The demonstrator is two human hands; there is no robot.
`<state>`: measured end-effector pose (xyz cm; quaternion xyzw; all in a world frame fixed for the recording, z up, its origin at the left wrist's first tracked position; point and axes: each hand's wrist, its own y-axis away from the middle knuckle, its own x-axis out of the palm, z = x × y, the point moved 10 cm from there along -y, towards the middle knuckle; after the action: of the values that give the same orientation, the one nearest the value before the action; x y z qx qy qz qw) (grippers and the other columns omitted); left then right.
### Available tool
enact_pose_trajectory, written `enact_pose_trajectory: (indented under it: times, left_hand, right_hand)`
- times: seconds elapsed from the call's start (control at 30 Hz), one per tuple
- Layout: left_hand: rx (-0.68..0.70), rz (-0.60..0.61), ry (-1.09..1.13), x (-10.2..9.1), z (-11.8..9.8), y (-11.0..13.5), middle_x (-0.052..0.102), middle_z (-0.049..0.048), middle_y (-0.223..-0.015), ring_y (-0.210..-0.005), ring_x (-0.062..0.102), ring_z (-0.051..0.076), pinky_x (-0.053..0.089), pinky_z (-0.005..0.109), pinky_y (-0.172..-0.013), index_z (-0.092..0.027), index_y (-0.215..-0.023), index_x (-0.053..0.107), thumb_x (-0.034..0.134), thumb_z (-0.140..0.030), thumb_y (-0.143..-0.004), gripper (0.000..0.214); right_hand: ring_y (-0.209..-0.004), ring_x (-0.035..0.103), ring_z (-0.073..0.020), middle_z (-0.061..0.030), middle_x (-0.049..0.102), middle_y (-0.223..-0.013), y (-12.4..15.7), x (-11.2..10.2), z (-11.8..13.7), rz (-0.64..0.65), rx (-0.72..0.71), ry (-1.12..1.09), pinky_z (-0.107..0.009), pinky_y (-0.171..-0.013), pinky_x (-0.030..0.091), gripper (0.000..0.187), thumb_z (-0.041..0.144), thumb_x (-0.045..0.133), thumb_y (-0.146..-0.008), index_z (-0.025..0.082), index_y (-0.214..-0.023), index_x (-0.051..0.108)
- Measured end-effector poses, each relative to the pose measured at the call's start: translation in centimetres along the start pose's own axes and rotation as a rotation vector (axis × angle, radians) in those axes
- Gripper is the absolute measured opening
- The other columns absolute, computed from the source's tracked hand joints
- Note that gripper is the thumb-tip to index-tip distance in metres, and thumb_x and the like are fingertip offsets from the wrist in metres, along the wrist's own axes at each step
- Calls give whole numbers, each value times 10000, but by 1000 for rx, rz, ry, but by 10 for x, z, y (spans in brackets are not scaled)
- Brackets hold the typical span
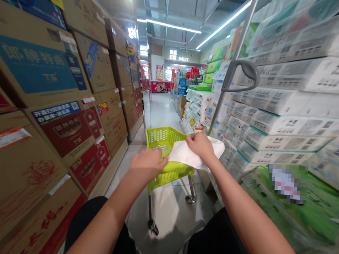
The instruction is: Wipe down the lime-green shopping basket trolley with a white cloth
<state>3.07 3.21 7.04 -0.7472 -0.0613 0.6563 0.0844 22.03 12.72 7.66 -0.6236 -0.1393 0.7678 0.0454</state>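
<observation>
In front of me stands a small lime-green shopping cart [170,177] with a perforated plastic basket on thin legs with casters. My left hand [146,163] is closed over the near left part of the basket's rim, its fingertips partly hidden. Over the right side of the basket, my right hand [200,146] presses a white cloth [182,152] against the rim with curled fingers. The cloth hangs past the rim on the right; whether it is fabric or paper is hard to tell. Inside, the visible basket floor shows only its holes.
Stacked cardboard cartons [71,132] wall the aisle on the left. Packs of tissue paper [290,123] are piled high on the right, beside a metal pole with a grey handle [241,76]. The tiled floor [162,107] runs ahead between shelves. My knees flank the cart.
</observation>
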Motion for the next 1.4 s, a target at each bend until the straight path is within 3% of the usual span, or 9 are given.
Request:
enact_pose_trajectory:
  times: [0.17,0.4,0.63,0.73,0.87,1.03,1.13,1.23,1.4]
  left_hand:
    - [35,-93,-114,11,-31,6,703,174,-771,-739,672,288,429,358,-636,-142,-815,748,243,-525,-947,647]
    - [82,-209,-146,15,-9,12,712,150,-788,-729,665,278,395,336,-627,-168,-873,750,245,-568,-941,648]
    - [126,-261,-142,16,-7,13,707,144,-754,-681,649,277,363,350,-604,-164,-796,737,305,-360,-928,492]
    - [69,-355,-160,13,-8,14,687,170,-704,-666,640,275,386,379,-647,-135,-746,734,268,-350,-943,550]
    - [-31,-398,-164,10,-2,11,675,181,-667,-648,645,270,413,390,-679,-105,-738,753,237,-354,-952,612]
    - [-70,-344,-159,8,9,4,694,185,-714,-694,667,300,432,396,-676,-95,-800,780,237,-354,-937,617]
    - [-75,-325,-172,6,15,5,703,186,-737,-718,674,303,435,395,-680,-96,-817,784,265,-351,-920,587]
    - [-32,-305,-182,8,12,6,707,178,-739,-731,675,303,428,394,-680,-114,-807,782,287,-354,-909,559]
    - [46,-279,-156,13,0,7,714,174,-767,-743,670,288,416,398,-703,-131,-817,772,286,-345,-916,540]
  right_hand:
    - [-939,642,-245,-97,725,-954,29,-2,21,-56,-148,-3,-300,-766,413,479,511,334,-968,222,-983,715]
    - [-1037,591,-265,-119,693,-1059,65,-6,41,-163,-342,29,-346,-900,394,437,475,344,-972,189,-1061,663]
    - [-952,670,-259,-117,717,-1096,6,34,9,349,-185,-99,-305,-746,463,588,628,338,-940,186,-1032,715]
    - [-943,675,-256,-152,711,-1112,-8,39,-2,417,-104,-129,-301,-755,472,584,590,363,-942,139,-1038,722]
    - [-998,652,-280,-129,708,-1110,13,18,0,123,-101,-56,-338,-805,449,560,577,323,-958,190,-1092,704]
    - [-1241,515,-260,-130,593,-1339,86,-1,23,-344,-219,-72,-388,-1056,297,469,409,343,-986,183,-1337,556]
    - [-1307,456,-258,-123,528,-1420,107,-5,27,-453,-211,-110,-406,-1105,239,478,407,343,-985,187,-1373,513]
    - [-1176,567,-266,-128,630,-1283,89,-4,22,-315,-159,-93,-400,-1021,335,508,485,274,-1001,198,-1297,572]
    - [-1019,657,-295,-126,713,-1113,21,22,1,220,-96,-62,-376,-846,450,743,732,186,-932,219,-1067,705]
